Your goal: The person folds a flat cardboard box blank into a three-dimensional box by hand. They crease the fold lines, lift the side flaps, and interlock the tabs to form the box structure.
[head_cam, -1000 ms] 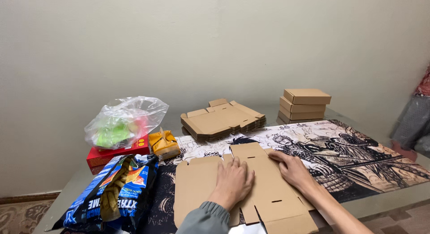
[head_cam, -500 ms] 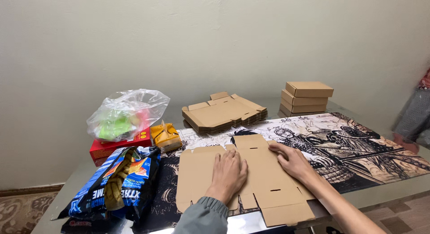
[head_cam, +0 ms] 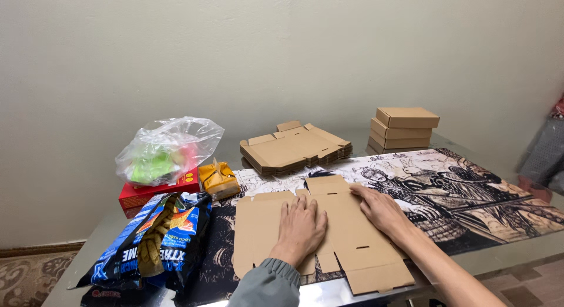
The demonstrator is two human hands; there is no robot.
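Note:
A flat, unfolded brown cardboard box blank (head_cam: pixel 346 236) lies on the table in front of me, on a black-and-white illustrated mat (head_cam: pixel 470 189). My left hand (head_cam: pixel 301 227) rests palm down on the middle of the blank, fingers spread. My right hand (head_cam: pixel 382 210) presses flat on its right part, fingers pointing toward the upper flap. Neither hand grips anything.
A stack of flat box blanks (head_cam: pixel 294 147) lies behind. Three folded boxes (head_cam: pixel 404 128) are stacked at the back right. On the left are a clear plastic bag (head_cam: pixel 167 149), a red box (head_cam: pixel 153 192), a yellow packet (head_cam: pixel 218 179) and a blue snack bag (head_cam: pixel 155 239). A person stands at the right edge (head_cam: pixel 543 157).
The view has shifted slightly, so the table sits a little differently in frame. Both hands stay flat on the cardboard blank in almost the same places.

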